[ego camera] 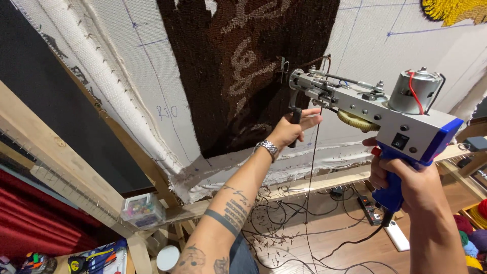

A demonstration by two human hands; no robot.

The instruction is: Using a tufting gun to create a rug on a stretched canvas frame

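Silver metal tufting gun with blue plastic pistol grip and grey motor (375,109) held up at right, its needle end pressed to the dark brown tufted pile (238,66) on the cream cloth stretched over a pale wooden frame (76,167); right hand (406,180) clamped round the blue grip; left hand (293,129) closed on the black front handle under the nose, a steel watch (267,148) at that wrist; likely heavy toward the motor end, rigid, best carried by both handles; thin brown yarn (310,167) hanging slack below; black cables (284,223) scattered on the floor, near.
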